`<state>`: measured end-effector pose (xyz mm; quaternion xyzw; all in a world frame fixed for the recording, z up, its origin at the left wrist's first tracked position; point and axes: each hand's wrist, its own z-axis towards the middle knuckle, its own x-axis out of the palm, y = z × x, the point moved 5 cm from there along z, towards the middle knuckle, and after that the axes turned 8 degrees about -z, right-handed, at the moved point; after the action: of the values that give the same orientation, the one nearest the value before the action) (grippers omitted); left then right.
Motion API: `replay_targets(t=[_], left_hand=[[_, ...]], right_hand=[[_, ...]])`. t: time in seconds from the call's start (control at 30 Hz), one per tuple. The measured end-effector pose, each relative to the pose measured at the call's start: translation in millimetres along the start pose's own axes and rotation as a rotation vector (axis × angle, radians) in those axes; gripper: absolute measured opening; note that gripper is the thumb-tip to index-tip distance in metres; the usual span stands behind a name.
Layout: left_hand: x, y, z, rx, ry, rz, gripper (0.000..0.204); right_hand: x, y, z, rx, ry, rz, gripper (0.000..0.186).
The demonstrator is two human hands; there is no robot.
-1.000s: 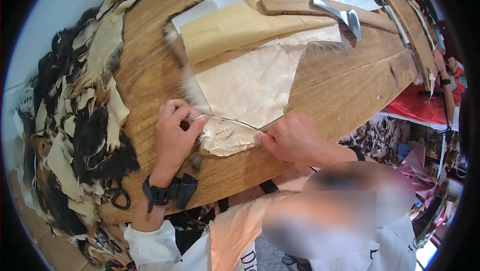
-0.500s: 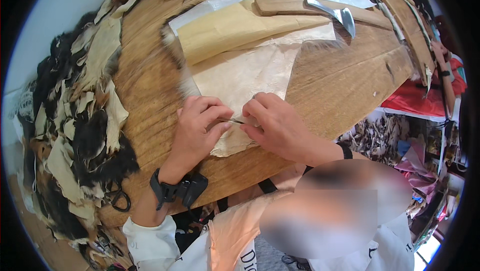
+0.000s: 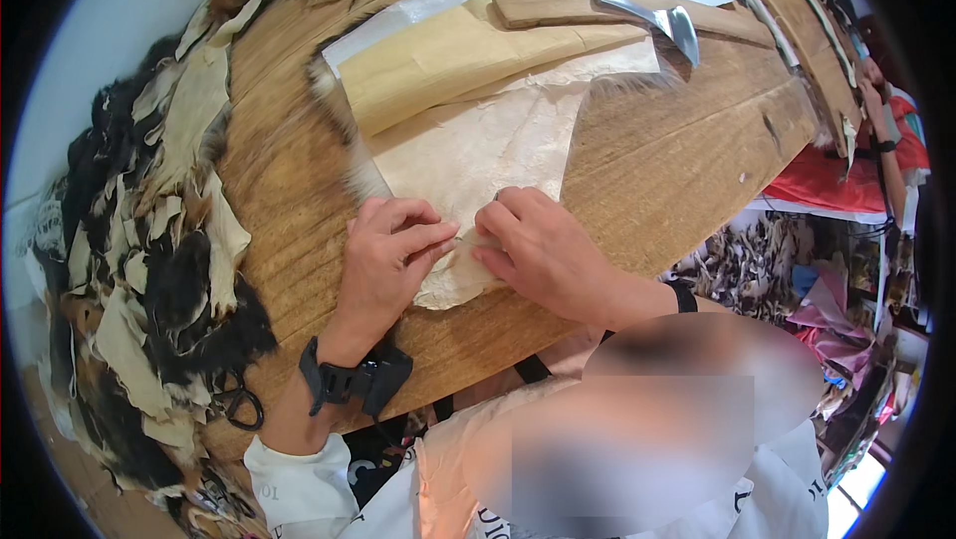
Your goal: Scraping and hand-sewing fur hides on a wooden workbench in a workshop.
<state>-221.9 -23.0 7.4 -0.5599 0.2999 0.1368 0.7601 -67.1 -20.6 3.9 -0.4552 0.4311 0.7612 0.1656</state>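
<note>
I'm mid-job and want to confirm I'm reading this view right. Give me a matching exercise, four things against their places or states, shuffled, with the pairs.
Things:
1. fur scraps
2. boxy wrist device
3. curved metal piece
4. pale sheet

Places or states:
A. shiny silver, at the wooden bar
B. near end at the left hand and right hand
C. heaped along the left of the picture
D. black, strapped on the left forearm

Pairs: 1-C, 2-D, 3-A, 4-B

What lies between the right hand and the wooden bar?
In the head view, the pale hide and, beyond it, the yellow sheet lie between the right hand and the wooden bar.
</note>
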Motion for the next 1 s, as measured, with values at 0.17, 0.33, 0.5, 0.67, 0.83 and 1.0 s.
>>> replay_targets(t=[0.17, 0.33, 0.5, 0.67, 0.83, 1.0], left_hand=[[-1, 8, 1, 0.044, -0.004, 0.014, 0.021], [0, 8, 1, 0.069, 0.044, -0.025, 0.019], [0, 10, 5, 0.066, 0.053, -0.007, 0.016], [3, 8, 7, 0.042, 0.073, 0.015, 0.013], [3, 13, 10, 0.064, 0.078, 0.085, 0.011], [-3, 10, 7, -0.009, 0.125, 0.12, 0.013]], right_hand=[[4, 0, -2, -0.043, 0.006, -0.025, 0.017], [1, 3, -1, 0.018, -0.094, 0.035, 0.01], [5, 1, -1, -0.009, -0.115, -0.019, 0.01], [7, -2, -2, -0.051, -0.168, 0.015, 0.009], [-5, -14, 1, -0.015, -0.09, 0.196, 0.015], [-76, -111, -20, 0.146, -0.363, 0.152, 0.015]])
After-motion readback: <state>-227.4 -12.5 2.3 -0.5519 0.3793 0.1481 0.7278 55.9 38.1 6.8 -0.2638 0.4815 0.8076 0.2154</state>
